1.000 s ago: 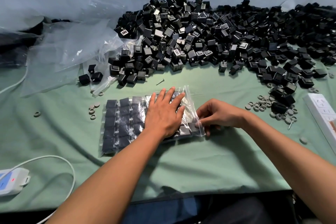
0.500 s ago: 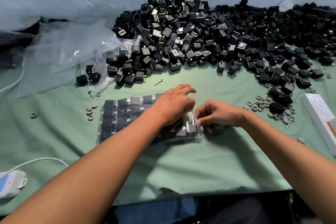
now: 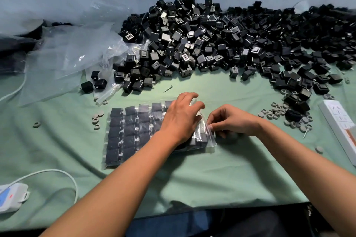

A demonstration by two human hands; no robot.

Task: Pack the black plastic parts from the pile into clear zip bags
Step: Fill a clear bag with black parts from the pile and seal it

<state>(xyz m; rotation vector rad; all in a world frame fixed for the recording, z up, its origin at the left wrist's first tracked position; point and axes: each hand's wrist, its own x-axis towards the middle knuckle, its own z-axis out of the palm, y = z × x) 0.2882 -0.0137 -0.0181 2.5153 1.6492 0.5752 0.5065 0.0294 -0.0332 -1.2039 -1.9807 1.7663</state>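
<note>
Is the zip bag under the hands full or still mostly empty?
Full: the zip bag lies flat with rows of black parts filling it nearly edge to edge.

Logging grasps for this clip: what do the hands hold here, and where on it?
The right hand pinches the zip bag at its open right edge. The left hand rests on the bag's right part, pressing the parts inside; no clear grip.
</note>
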